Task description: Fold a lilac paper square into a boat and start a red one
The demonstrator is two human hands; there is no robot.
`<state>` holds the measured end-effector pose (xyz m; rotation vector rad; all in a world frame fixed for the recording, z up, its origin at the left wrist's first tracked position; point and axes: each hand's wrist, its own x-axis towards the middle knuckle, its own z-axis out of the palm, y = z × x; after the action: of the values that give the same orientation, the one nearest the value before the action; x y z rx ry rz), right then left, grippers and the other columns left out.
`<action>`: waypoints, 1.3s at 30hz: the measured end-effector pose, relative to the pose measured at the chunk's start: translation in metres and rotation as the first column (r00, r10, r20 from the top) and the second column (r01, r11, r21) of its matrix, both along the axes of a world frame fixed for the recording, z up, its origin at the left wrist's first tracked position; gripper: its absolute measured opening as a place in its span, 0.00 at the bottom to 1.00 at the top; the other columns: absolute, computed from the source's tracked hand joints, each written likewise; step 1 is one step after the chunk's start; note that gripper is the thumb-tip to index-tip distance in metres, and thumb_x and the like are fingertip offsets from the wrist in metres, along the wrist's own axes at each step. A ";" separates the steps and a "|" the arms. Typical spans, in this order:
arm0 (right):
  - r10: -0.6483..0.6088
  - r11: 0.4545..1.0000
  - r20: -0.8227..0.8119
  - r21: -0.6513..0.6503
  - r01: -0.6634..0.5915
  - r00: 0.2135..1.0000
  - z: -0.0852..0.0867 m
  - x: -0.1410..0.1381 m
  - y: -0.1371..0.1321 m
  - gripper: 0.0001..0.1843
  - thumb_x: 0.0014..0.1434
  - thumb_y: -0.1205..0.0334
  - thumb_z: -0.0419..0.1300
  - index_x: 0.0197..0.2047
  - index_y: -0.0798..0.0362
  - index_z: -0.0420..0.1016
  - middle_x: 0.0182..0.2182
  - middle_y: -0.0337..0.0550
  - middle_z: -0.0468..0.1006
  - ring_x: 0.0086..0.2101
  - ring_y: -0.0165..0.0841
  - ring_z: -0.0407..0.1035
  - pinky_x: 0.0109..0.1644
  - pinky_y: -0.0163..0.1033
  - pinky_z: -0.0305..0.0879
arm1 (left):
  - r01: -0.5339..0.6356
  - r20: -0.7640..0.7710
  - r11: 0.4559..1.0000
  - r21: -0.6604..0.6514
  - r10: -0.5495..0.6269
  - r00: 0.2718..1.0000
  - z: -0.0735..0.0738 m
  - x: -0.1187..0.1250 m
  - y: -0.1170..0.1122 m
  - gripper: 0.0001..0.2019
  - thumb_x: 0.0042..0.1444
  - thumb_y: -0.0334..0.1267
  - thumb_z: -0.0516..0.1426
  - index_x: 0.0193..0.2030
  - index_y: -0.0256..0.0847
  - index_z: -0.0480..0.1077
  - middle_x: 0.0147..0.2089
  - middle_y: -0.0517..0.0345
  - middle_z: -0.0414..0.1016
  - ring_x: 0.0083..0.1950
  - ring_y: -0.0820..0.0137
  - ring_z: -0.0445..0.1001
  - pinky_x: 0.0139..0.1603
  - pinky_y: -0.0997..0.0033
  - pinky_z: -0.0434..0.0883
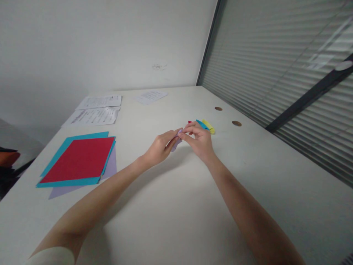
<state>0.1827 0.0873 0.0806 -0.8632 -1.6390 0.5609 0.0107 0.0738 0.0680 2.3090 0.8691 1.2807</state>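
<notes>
Between my two hands, above the white table (165, 206), is a small folded piece of purple paper (175, 144). My left hand (162, 146) pinches it from the left, thumb and fingers closed on it. From the right, my right hand (199, 140) grips its upper end between thumb and fingertips. Part of the paper is hidden by the fingers. Just beyond my right hand lie small folded papers: a yellow one (209, 126), a blue one (202, 124) and a red one, partly covered by the hand.
On the left lies a stack of coloured sheets, with a red sheet (79, 158) on top of blue and purple ones. Printed pages (96, 116) rest behind it, and another printed sheet (151, 97) near the wall. Two round holes (236, 123) pierce the tabletop beside the window blinds (275, 66).
</notes>
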 end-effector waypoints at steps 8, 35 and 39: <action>0.009 1.000 0.015 -0.019 -0.009 1.000 -0.001 0.001 -0.003 0.12 0.53 0.49 0.67 0.29 0.49 0.79 0.33 0.40 0.74 0.36 0.32 0.69 0.41 0.41 0.65 | 0.056 -0.040 0.994 -0.091 -0.060 0.997 0.010 -0.004 -0.003 0.21 0.69 0.43 0.46 0.61 0.36 0.67 0.42 0.49 0.78 0.40 0.71 0.75 0.45 0.73 0.71; 0.103 0.932 -0.327 -0.297 -0.205 0.939 -0.008 -0.008 -0.003 0.14 0.43 0.51 0.73 0.21 0.51 0.77 0.27 0.38 0.72 0.31 0.30 0.67 0.38 0.40 0.65 | 0.104 -0.057 0.985 -0.136 -0.112 0.992 0.016 -0.003 -0.004 0.16 0.68 0.39 0.47 0.52 0.34 0.71 0.37 0.53 0.77 0.36 0.74 0.73 0.41 0.76 0.70; 0.134 0.887 -0.421 -0.352 -0.298 0.897 -0.008 -0.009 -0.004 0.13 0.45 0.52 0.72 0.22 0.51 0.77 0.21 0.36 0.71 0.27 0.29 0.64 0.36 0.40 0.63 | 0.109 -0.044 0.984 -0.141 -0.116 0.992 0.009 -0.007 0.003 0.20 0.68 0.41 0.47 0.60 0.33 0.67 0.39 0.53 0.77 0.36 0.75 0.73 0.41 0.75 0.70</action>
<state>0.1734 0.0830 0.0726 -0.8004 -1.2753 1.1932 0.0036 0.0772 0.0773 2.2560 0.8052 1.0829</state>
